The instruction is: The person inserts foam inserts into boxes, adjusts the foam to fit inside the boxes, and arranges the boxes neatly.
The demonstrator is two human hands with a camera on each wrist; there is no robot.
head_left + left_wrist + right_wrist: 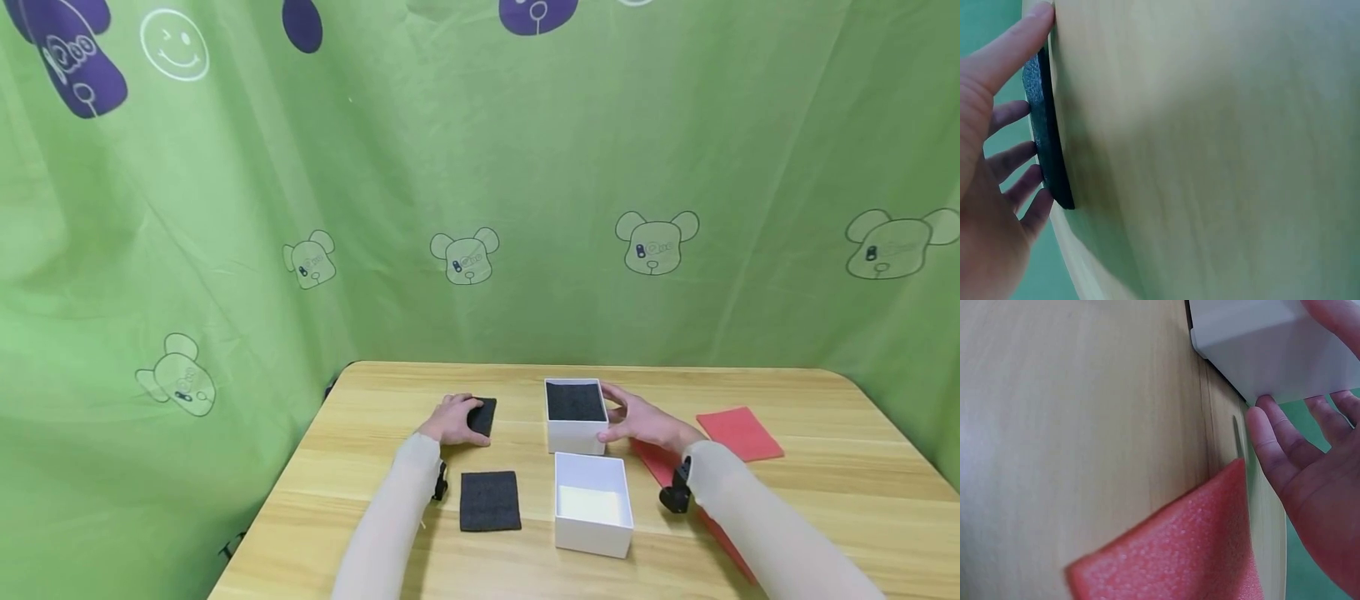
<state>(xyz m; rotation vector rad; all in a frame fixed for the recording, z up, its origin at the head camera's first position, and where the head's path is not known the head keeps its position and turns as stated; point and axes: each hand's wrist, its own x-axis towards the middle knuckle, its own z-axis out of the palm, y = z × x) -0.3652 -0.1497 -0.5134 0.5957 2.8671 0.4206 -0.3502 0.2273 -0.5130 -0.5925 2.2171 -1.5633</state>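
Note:
At the back left, my left hand (452,421) holds a small black foam sheet (483,417) low over the table, thumb at its near edge and fingertips along its far side. In the left wrist view the foam (1047,125) is seen nearly edge-on. My right hand (643,421) grips the right side of a white open-top box (576,437), thumb on one face and fingers round another. A black foam piece (575,402) fills this box near its rim. Closer to me stands a second white box (594,537) with a bare white inside.
Another black foam square (490,502) lies left of the near box. One red foam sheet (738,433) sits at the back right; more red foam (723,542) lies partly under my right forearm. A green curtain (525,317) hangs behind the wooden table (420,379).

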